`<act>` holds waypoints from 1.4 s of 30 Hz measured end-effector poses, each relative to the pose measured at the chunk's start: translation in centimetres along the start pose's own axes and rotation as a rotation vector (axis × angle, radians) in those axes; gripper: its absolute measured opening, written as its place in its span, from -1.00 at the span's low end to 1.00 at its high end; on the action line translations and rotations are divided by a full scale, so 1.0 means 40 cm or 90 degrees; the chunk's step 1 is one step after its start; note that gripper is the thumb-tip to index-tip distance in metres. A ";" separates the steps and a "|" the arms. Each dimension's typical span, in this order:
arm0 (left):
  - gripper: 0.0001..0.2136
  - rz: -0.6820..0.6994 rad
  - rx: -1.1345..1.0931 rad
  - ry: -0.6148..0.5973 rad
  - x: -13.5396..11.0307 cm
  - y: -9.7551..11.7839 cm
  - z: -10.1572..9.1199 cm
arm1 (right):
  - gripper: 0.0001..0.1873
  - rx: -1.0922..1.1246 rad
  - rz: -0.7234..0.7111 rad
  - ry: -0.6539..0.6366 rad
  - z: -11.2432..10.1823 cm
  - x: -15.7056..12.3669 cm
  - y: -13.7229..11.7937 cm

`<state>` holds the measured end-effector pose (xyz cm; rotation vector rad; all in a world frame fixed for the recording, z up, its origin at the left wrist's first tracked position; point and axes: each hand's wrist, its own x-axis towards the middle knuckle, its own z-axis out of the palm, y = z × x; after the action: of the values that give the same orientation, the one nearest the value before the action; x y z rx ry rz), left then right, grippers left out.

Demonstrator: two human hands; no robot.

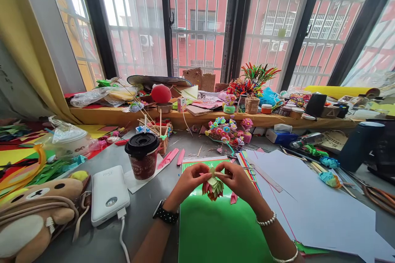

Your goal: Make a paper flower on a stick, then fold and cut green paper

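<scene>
A folded paper flower (212,189) with pale green and pink petals hangs head down between my two hands, above a shiny green sheet (222,230). My left hand (196,176) pinches the flower's base from the left, thumb and forefinger together. From the right, my right hand (233,176) closes its fingertips at the same base. Part of the base is hidden by the fingers. A pink paper strip (233,198) lies on the green sheet, just below my right hand.
On the left stand a lidded cup (142,160), a white power bank (110,195) with a cable, and a plush bear (40,213). To the right lie large white sheets (321,197) and a ruler (268,178). Crocheted-looking flowers (226,131) sit behind; a dark tumbler (359,146) stands far right.
</scene>
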<state>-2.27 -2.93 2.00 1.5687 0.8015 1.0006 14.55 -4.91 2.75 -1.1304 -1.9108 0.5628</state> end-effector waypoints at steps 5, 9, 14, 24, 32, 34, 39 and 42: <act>-0.81 0.005 0.002 0.022 -0.002 0.000 0.005 | -0.96 -0.007 0.006 0.012 0.008 0.001 0.004; -0.79 0.007 -0.030 0.006 0.000 -0.006 0.003 | -0.94 -0.017 0.007 0.014 0.010 0.002 0.006; -0.77 -0.007 -0.041 0.002 0.002 -0.017 -0.003 | -0.90 -0.014 0.017 0.008 0.007 0.003 0.001; -0.80 0.015 -0.037 0.039 0.004 -0.013 0.007 | -0.96 -0.026 0.009 0.036 0.010 0.001 -0.001; -0.80 0.017 0.008 0.084 0.004 -0.017 0.012 | -0.94 -0.073 -0.003 0.067 0.018 -0.001 0.002; -0.81 0.013 0.018 0.077 0.003 -0.013 0.007 | -0.94 -0.075 -0.005 0.063 0.017 -0.002 0.001; -0.84 0.002 0.010 0.043 0.002 -0.008 -0.002 | -0.93 -0.074 -0.011 0.051 0.017 -0.003 0.002; -0.84 0.005 0.034 0.061 0.004 -0.016 0.001 | -0.94 -0.091 -0.020 0.054 0.021 -0.003 0.002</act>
<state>-2.17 -2.67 1.41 1.5801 0.8948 1.0746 13.91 -4.94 2.17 -1.1922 -1.9166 0.3603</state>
